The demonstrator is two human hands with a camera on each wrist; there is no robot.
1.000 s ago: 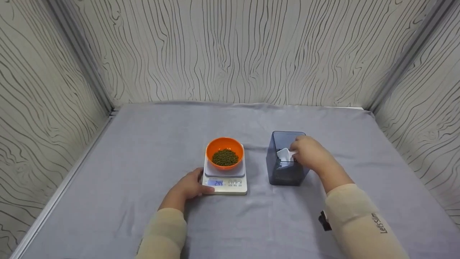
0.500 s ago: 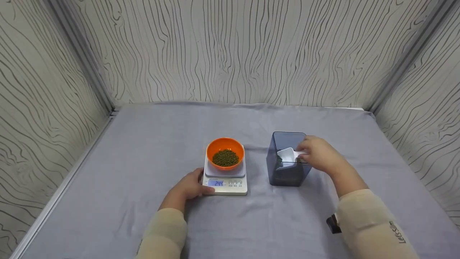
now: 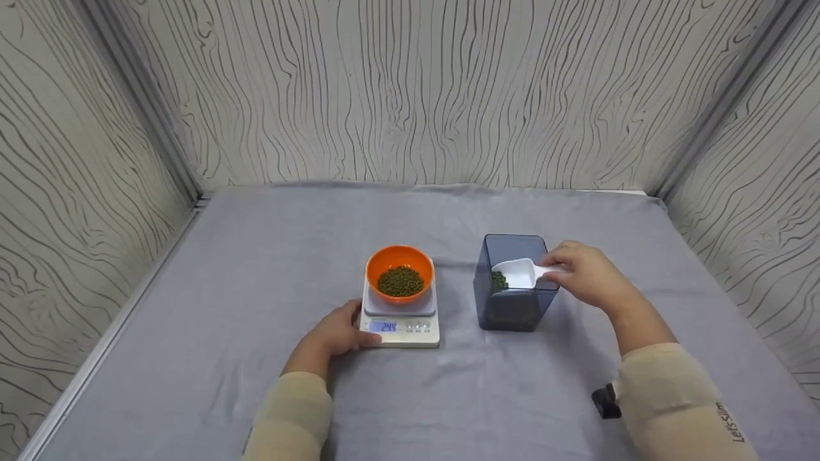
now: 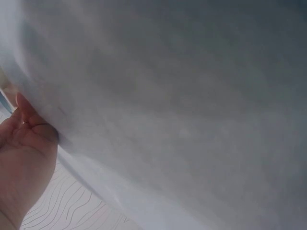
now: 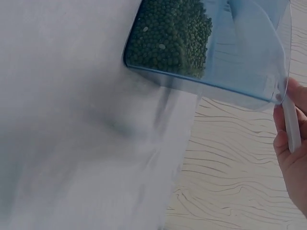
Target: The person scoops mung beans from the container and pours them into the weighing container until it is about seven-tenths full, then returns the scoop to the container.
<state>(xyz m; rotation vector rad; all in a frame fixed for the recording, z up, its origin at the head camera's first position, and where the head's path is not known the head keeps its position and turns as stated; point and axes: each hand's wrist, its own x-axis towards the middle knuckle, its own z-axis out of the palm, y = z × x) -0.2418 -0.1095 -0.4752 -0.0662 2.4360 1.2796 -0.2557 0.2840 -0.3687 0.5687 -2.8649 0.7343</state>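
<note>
My right hand point(image 3: 586, 272) pinches the handle of a white scoop point(image 3: 522, 274), held level at the mouth of a bluish see-through bin point(image 3: 512, 314). Some green beans point(image 3: 499, 280) lie at the scoop's front end. In the right wrist view, more beans point(image 5: 168, 38) fill the bottom of the bin, and the scoop's handle point(image 5: 291, 124) sticks out past its rim. My left hand point(image 3: 336, 330) grips the left edge of a white kitchen scale point(image 3: 419, 337), thumb on its front corner. An orange bowl point(image 3: 384, 259) with green beans point(image 3: 400, 282) sits on the scale, whose display seems to read 244.
Grey cloth point(image 3: 256, 256) covers the table under the scale and bin. Patterned panels point(image 3: 410, 96) stand at the back and both sides, joined by metal posts. In the left wrist view, mostly blurred cloth point(image 4: 168, 120) shows.
My right hand has drawn back to the right and lifted the scoop from inside the bin to its mouth; beans now show in it. The left hand, scale and bowl stay put.
</note>
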